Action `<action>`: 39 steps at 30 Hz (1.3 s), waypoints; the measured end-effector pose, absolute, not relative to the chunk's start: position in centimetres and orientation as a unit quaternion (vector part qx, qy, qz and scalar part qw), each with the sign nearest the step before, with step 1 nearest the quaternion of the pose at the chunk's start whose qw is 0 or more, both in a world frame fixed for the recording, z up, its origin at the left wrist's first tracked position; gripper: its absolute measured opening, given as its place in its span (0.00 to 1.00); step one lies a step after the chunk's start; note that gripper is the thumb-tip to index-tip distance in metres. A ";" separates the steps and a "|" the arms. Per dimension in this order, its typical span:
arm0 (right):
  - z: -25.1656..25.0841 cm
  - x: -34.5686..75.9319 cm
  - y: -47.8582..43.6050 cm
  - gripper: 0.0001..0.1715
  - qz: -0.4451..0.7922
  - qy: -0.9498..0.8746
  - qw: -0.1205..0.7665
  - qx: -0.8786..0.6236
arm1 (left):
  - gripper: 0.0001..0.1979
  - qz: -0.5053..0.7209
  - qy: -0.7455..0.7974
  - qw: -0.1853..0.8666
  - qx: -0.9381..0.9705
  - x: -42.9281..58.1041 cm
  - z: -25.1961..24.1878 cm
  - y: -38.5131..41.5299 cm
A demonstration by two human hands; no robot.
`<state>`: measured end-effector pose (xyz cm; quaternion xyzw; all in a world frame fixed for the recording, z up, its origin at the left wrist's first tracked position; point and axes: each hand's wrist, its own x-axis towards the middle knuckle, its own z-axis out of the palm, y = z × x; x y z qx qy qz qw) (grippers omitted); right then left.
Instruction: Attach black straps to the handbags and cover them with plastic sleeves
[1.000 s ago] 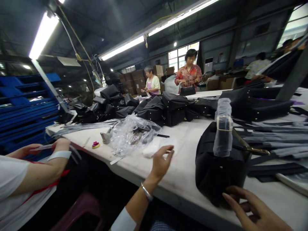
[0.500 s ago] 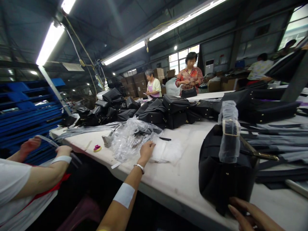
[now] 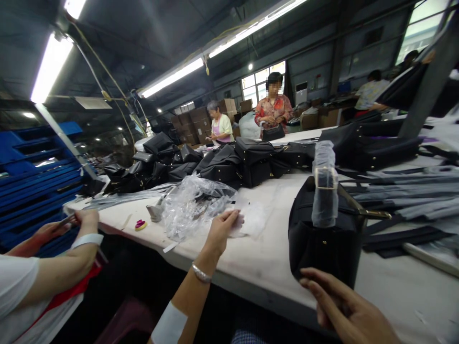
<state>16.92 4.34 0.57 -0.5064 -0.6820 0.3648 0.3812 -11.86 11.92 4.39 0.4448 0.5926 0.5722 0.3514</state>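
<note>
My left hand (image 3: pixel 223 229) reaches out over the white table (image 3: pixel 267 267) and pinches the edge of a thin white sheet (image 3: pixel 253 220), beside a crumpled clear plastic bag (image 3: pixel 191 204). A silver bracelet circles that wrist. My right hand (image 3: pixel 346 308) is at the bottom right, fingers curled against the lower front of an upright black handbag (image 3: pixel 319 246). The handbag's buckle strap (image 3: pixel 324 196) is wrapped in clear plastic and stands up from its top.
A co-worker's arms (image 3: pixel 60 239) at the left edge hold a thin strip. A pink tape roll (image 3: pixel 140 224) and a small metal tool (image 3: pixel 156 212) lie near them. Black bags (image 3: pixel 229 162) are piled behind, grey and black straps (image 3: pixel 405 200) lie at right. Other people stand across the table. Blue crates (image 3: pixel 32 177) are stacked left.
My left hand moved from open above the table to the white sheet and closed on its edge. My right hand slid up onto the handbag's front. The co-worker's hands shifted.
</note>
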 end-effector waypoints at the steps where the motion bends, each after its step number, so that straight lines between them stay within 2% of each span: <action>1: 0.9 16.1 4.4 0.31 0.394 -0.676 0.376 -0.496 | 0.28 0.569 0.576 0.388 0.441 -10.2 4.0 10.8; 4: 1.4 14.3 4.4 0.34 0.426 -0.647 0.395 -0.495 | 0.24 0.556 0.499 0.520 0.413 -5.1 2.8 7.1; 7: 1.5 13.7 4.1 0.28 0.445 -0.613 0.416 -0.503 | 0.17 0.541 0.443 0.586 0.409 -1.6 2.0 3.9; 10: 1.5 14.0 3.7 0.19 0.443 -0.612 0.420 -0.503 | 0.15 0.537 0.450 0.575 0.422 -0.3 2.0 2.5; 14: 1.4 15.7 3.1 0.15 0.413 -0.663 0.382 -0.494 | 0.12 0.522 0.492 0.517 0.467 -0.7 2.1 2.6; 18: 1.1 18.6 3.3 0.19 0.267 -0.625 0.437 -0.589 | 0.11 0.520 0.512 0.520 0.443 -1.0 1.5 2.9; 21: 0.9 19.8 3.9 0.22 0.173 -0.625 0.441 -0.620 | 0.13 0.538 0.496 0.544 0.410 -0.7 0.8 2.8; 27: 0.8 18.8 4.7 0.23 0.246 -0.659 0.406 -0.583 | 0.17 0.534 0.495 0.560 0.396 -0.5 -0.2 2.3; 31: 1.4 18.4 4.6 0.20 0.340 -0.633 0.391 -0.576 | 0.16 0.521 0.518 0.531 0.422 -1.5 -0.8 1.5; 34: 1.7 18.2 4.1 0.19 0.394 -0.582 0.434 -0.563 | 0.13 0.512 0.540 0.517 0.423 -2.3 -1.5 0.8; 39: 1.7 17.2 3.4 0.17 0.418 -0.523 0.512 -0.538 | 0.12 0.485 0.564 0.530 0.408 -2.6 -2.2 -0.1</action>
